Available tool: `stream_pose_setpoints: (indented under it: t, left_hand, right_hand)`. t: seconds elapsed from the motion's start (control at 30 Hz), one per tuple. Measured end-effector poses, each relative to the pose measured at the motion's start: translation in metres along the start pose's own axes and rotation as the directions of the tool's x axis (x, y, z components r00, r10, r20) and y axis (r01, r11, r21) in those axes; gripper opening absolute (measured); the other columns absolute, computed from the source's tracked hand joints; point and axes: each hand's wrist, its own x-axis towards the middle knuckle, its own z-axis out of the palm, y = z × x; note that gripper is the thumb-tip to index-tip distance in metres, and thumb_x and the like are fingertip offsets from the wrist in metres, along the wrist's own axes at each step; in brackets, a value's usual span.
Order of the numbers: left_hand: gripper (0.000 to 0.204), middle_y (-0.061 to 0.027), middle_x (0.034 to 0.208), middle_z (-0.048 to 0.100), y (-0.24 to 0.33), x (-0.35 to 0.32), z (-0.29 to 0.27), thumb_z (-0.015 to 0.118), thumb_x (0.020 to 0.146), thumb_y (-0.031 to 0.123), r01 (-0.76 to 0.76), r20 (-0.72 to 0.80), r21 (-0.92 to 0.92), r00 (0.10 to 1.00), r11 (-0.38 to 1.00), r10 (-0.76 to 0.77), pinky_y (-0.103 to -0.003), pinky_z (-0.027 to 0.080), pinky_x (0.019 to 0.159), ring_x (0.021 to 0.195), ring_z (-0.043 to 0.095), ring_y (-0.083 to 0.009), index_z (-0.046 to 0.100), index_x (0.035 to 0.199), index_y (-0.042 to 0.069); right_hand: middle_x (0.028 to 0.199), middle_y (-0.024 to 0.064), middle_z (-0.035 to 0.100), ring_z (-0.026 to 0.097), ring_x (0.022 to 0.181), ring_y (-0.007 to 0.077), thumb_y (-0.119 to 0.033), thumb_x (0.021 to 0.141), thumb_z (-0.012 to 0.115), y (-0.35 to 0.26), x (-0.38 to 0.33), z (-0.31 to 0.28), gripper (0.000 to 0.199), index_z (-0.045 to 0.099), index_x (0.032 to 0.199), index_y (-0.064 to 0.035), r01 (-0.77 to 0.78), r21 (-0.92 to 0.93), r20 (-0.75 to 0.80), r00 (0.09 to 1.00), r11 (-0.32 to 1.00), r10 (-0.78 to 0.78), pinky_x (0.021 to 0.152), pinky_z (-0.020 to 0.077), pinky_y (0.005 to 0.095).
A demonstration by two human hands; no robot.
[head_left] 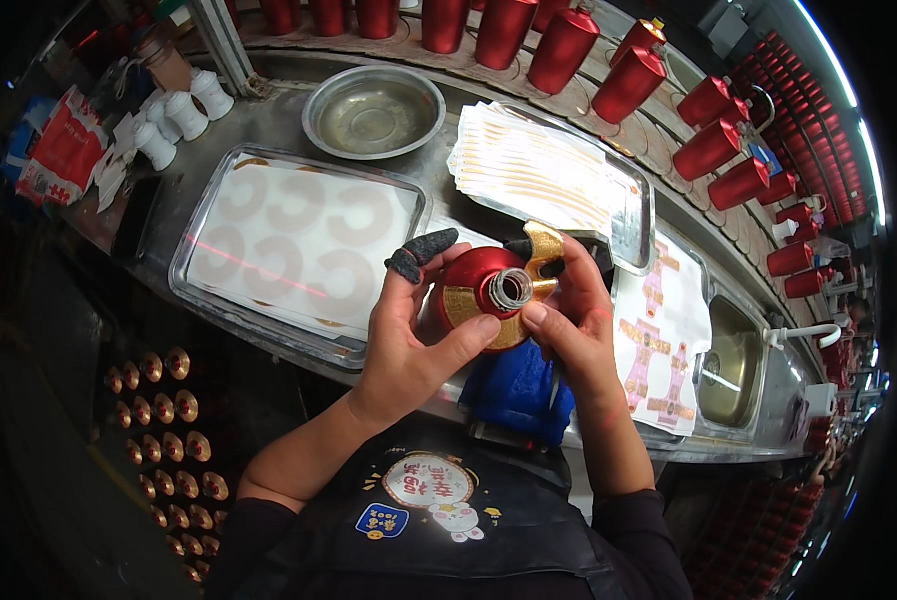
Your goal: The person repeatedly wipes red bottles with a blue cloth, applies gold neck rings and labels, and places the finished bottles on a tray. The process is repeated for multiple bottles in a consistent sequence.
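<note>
A metal surface (273, 120) curves across a workshop, carrying trays, sheets and a basin. Nearest, the person wears a dark apron (408, 570) with printed badges. Just past it, both bare hands hold a red bottle (476, 262) over the near edge of the surface, its open, threaded neck tipped toward the person. The left hand (403, 340) grasps the bottle's left side, thumb on the shoulder; dark covers (430, 244) sit on its fingertips. The right hand (583, 325) pinches a gold strip (543, 243) that stands off the bottle's right side, its thumb near the neck. More gold lies along the front of the shoulder; whether it is one piece with the strip, I cannot tell. A blue padded thing (518, 395) is below the bottle.

To the left, rows of gold-topped pieces (163, 408) stand lower than the surface. On the surface, a left tray (418, 200) bears a sheet with C-shaped marks (298, 240); to the right are a sheet of pink-and-gold pieces (656, 350) and a sink (728, 372). Beyond lie a stack of sheets (538, 165), a metal basin (373, 115) and white cups (188, 115). Farther, red bottles (565, 50) line a curved conveyor (408, 52), with red-filled racks (808, 110) behind.
</note>
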Motion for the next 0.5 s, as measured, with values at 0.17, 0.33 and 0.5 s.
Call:
stream_pose_setpoints:
  t: [0.17, 0.33, 0.5]
  left_hand:
    - [0.073, -0.0151, 0.138, 0.051, -0.0009, -0.0014, 0.0036, 0.08, 0.086, 0.013, -0.055, -0.047, 0.009, 0.997, 0.998, 0.056, -0.036, 0.042, 0.109, 0.127, 0.052, -0.0216, 0.038, 0.144, -0.002]
    - [0.073, -0.0142, 0.135, 0.05, -0.0005, -0.0017, 0.0048, 0.081, 0.086, 0.015, -0.051, -0.043, 0.026, 0.998, 0.998, 0.052, -0.035, 0.044, 0.108, 0.126, 0.052, -0.0207, 0.038, 0.144, -0.001]
    - [0.069, -0.0133, 0.133, 0.051, 0.0022, -0.0005, 0.0052, 0.08, 0.088, 0.015, -0.03, -0.062, -0.117, 0.998, 0.993, 0.023, -0.034, 0.045, 0.107, 0.125, 0.052, -0.0193, 0.04, 0.142, -0.002]
  right_hand:
    - [0.132, 0.0066, 0.055, 0.059, 0.088, 0.0048, -0.016, 0.077, 0.083, 0.0025, 0.0004, 0.0015, 0.08, 0.045, 0.147, -0.0005, 0.103, -0.191, 0.023, 0.995, 0.976, -0.101, 0.068, 0.0462, 0.0166]
    - [0.131, 0.0068, 0.056, 0.059, 0.089, 0.0051, -0.018, 0.075, 0.085, 0.0043, 0.0009, 0.0041, 0.083, 0.047, 0.147, -0.0013, 0.099, -0.212, -0.006, 0.995, 0.972, -0.102, 0.066, 0.046, 0.0165]
    - [0.134, 0.0087, 0.055, 0.061, 0.093, 0.007, -0.017, 0.075, 0.086, 0.0018, -0.0003, 0.0046, 0.085, 0.044, 0.148, -0.0009, 0.115, -0.237, 0.014, 0.993, 0.965, -0.115, 0.069, 0.0491, 0.0177]
